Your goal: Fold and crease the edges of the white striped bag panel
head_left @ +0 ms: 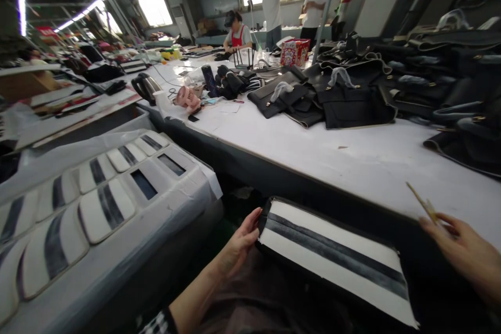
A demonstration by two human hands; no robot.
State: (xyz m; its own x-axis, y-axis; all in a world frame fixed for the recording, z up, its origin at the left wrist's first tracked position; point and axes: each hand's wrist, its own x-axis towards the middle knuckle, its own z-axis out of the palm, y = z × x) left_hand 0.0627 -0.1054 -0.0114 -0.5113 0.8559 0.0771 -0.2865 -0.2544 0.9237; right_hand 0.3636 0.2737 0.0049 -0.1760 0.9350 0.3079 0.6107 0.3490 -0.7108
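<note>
My left hand (246,230) grips the left end of a stiff white bag panel (305,258) with a dark stripe along its length and black edges. The panel tilts over my lap, just off the front of the table. At the far right, my right hand (464,245) is closed around a thin yellowish stick-like tool (422,201), which points up and to the left. What kind of tool it is I cannot make out. The right hand is apart from the panel.
To the left, several similar striped white panels (105,203) lie on a covered stand (172,219). Black bags (352,96) are piled on the white table (274,141). A kettle (146,88) and a pink fan (187,98) stand farther back. Three people are beyond.
</note>
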